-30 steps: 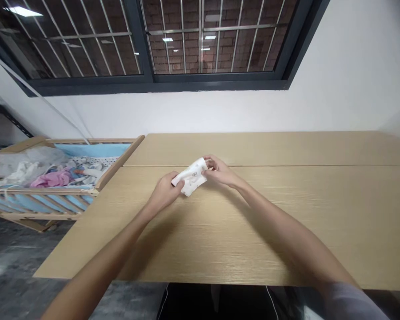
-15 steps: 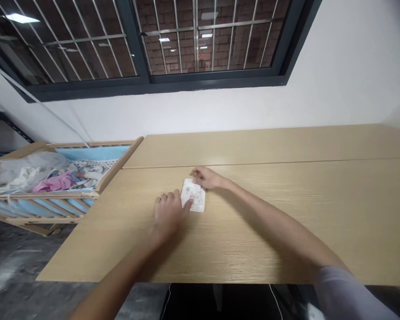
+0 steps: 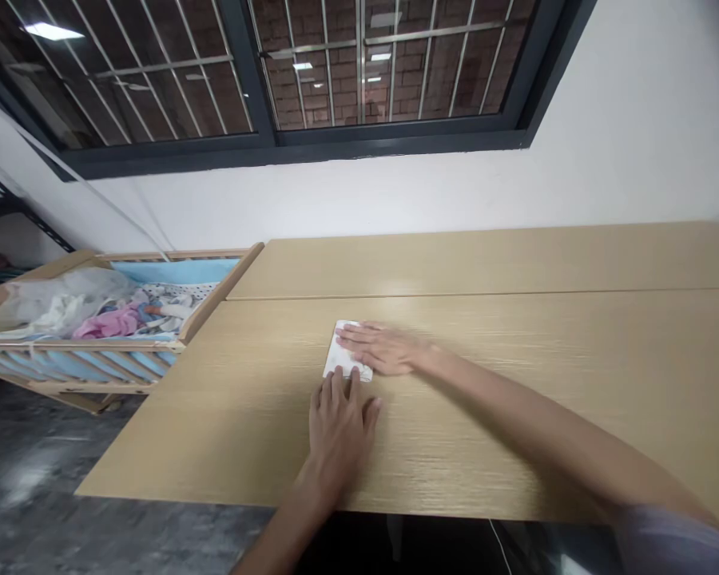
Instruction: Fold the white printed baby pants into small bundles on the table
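Note:
A small white folded square (image 3: 337, 354), cloth or paper, lies flat on the wooden tabletop (image 3: 533, 343); I cannot tell its material. My right hand (image 3: 384, 348) rests palm down across its right side, fingers stretched out and slightly blurred. From the near side, my left hand (image 3: 340, 423) touches its front edge with the fingertips, fingers extended and thumb apart. Much of the square's upper face is covered by the right hand.
Left of the table stands a wooden crib (image 3: 216, 298) with blue lining. Inside are a pink cloth (image 3: 111, 321), other fabrics and a translucent plastic bag (image 3: 72, 299). A dark-framed barred window (image 3: 395, 140) is in the wall behind. A white cable (image 3: 501, 547) hangs below the table's front edge.
My right hand has gone from pinched fingers at the square's top right corner to lying flat over it. My left hand has moved right and nearer me, its fingers now straightened at the front edge.

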